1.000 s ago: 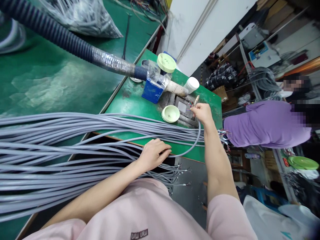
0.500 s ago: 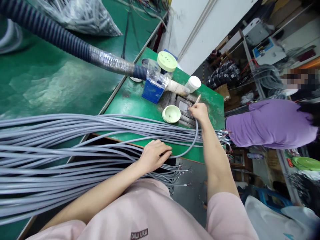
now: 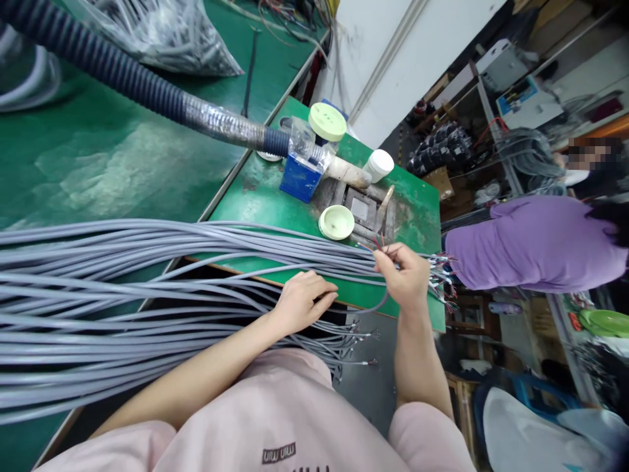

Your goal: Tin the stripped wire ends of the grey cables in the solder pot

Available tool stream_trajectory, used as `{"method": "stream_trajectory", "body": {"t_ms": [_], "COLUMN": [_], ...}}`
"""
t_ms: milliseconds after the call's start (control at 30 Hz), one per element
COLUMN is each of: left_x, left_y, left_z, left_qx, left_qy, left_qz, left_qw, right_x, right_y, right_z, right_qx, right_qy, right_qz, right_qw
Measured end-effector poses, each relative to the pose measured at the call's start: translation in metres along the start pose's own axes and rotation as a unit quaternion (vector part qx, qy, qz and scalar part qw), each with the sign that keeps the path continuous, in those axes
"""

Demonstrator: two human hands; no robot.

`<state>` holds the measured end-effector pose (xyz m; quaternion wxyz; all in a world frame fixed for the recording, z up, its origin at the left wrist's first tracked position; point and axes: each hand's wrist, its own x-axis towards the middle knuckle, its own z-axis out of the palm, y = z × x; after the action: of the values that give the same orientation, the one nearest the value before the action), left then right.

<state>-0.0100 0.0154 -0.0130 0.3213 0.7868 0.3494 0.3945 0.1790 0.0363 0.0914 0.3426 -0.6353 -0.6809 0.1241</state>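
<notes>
My right hand (image 3: 405,272) is closed in a pinch on the end of a grey cable (image 3: 379,303), above the table's front edge. Thin red and dark wires (image 3: 378,242) fan out past my fingertips. The same cable curves back toward my left hand (image 3: 305,301), whose fingers are curled over it, partly hiding the grip. Beyond my right hand lies a square metal pot (image 3: 361,208) with a silvery surface. A wooden-looking stick (image 3: 386,204) leans at its side. Near it stands an open pale-green tub (image 3: 337,223).
Many grey cables (image 3: 147,242) run across from the left, with stripped ends (image 3: 442,272) at the right edge. A ribbed hose (image 3: 122,82) reaches over the green table to a blue box (image 3: 301,177). A white jar (image 3: 379,165) stands behind. A person in purple (image 3: 535,242) is at the right.
My right hand has drawn back from the metal pot toward me with the cable end, leaving the pot and stick uncovered. My left hand stays nearly in place.
</notes>
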Motion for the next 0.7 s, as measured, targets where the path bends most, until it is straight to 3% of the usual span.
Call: {"method": "stream_trajectory", "body": {"t_ms": [133, 233, 300, 367, 467, 567, 700], "left_x": [0.0, 0.0, 0.0, 0.001, 0.001, 0.002, 0.004], "left_y": [0.005, 0.012, 0.017, 0.023, 0.033, 0.041, 0.048], "left_z": [-0.002, -0.001, 0.002, 0.006, 0.009, 0.009, 0.007], "left_qx": [-0.031, -0.169, -0.318, -0.454, -0.569, -0.607, -0.622], "left_qy": [-0.003, 0.018, 0.029, 0.037, 0.061, 0.077, 0.089], "left_qz": [-0.025, -0.097, -0.171, -0.235, -0.282, -0.301, -0.31], "left_qw": [0.999, 0.981, 0.932, 0.859, 0.77, 0.732, 0.714], "right_x": [-0.045, -0.065, -0.075, -0.082, -0.09, -0.094, -0.096], "right_y": [-0.005, -0.004, -0.005, -0.007, -0.01, -0.013, -0.015], "right_z": [0.01, 0.021, 0.028, 0.034, 0.042, 0.045, 0.045], "right_qx": [0.03, 0.064, 0.095, 0.123, 0.161, 0.188, 0.227], "right_qy": [0.027, 0.043, 0.054, 0.051, 0.043, 0.034, 0.023], "right_qz": [0.002, 0.025, 0.038, 0.048, 0.065, 0.077, 0.083], "right_qw": [0.999, 0.997, 0.993, 0.99, 0.984, 0.979, 0.97]}}
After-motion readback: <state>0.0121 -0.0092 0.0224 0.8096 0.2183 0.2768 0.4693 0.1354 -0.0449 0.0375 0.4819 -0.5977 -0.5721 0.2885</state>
